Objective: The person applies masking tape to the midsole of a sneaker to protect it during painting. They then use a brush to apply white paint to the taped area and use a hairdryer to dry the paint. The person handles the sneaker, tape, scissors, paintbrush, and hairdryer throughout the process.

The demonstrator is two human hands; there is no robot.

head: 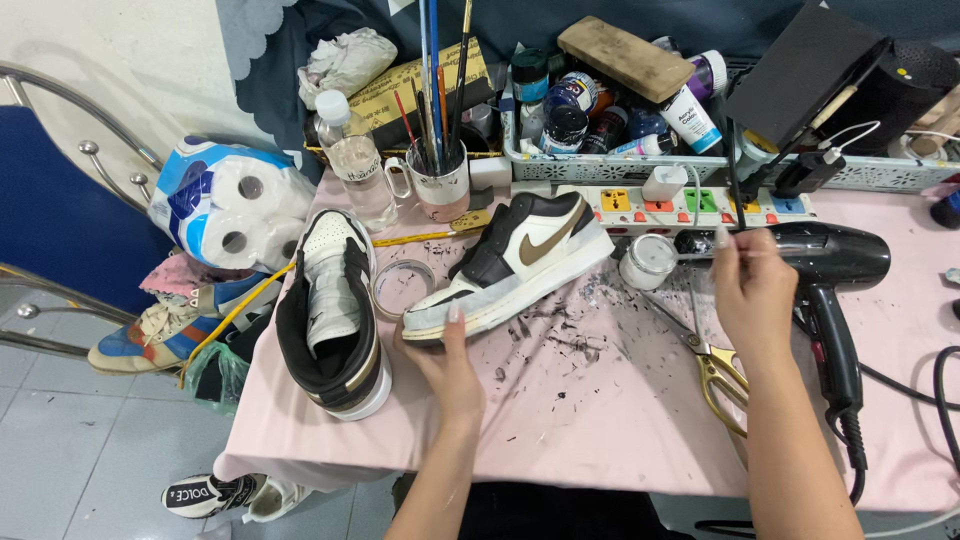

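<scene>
Head view of a shoe-painting bench covered in pink cloth flecked with dark paint. The left hand lies against the toe end of a white, black and brown sneaker, fingers spread over the grey-smudged midsole, steadying the shoe on its side near the middle of the bench, sole edge toward the person. The right hand has its fingertips pinched together on a thin brush, whose tip reaches toward a small open white paint pot standing just beside the sneaker's heel. The step in hand appears to be loading the brush with paint; the next move would call for carrying the wet tip to the upper or midsole without dripping, while the left hand keeps the shoe from rolling. The sneaker shows a white side panel, a brown curved emblem, black collar and toe overlays, and a dull, scuffed midsole. Its partner lies to the left, opening upward. Gold-handled scissors and a black hair dryer lie near the right hand; a multi-coloured power strip, a mug of brushes and a tray of paint bottles stand behind.
</scene>
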